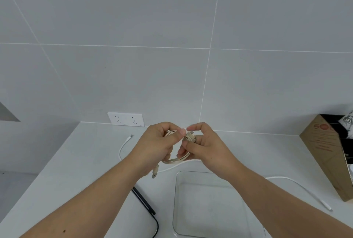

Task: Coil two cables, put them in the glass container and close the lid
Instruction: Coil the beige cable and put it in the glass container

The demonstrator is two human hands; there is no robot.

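A beige cable (178, 159) is coiled into loops and held above the white counter by both hands. My left hand (156, 146) pinches the top of the coil. My right hand (206, 146) grips the wrapped part at the coil's right side. One USB plug (155, 173) dangles below my left wrist. A white cable (298, 186) lies loose on the counter, running behind my hands from the far left to the right. The empty glass container (174, 199) stands open just below my hands. A black-rimmed lid (147, 205) lies left of it, mostly hidden by my left forearm.
A brown cardboard box (324, 152) stands at the right edge of the counter. A double wall socket (126, 119) sits on the tiled wall behind. The counter's left edge drops away at the far left.
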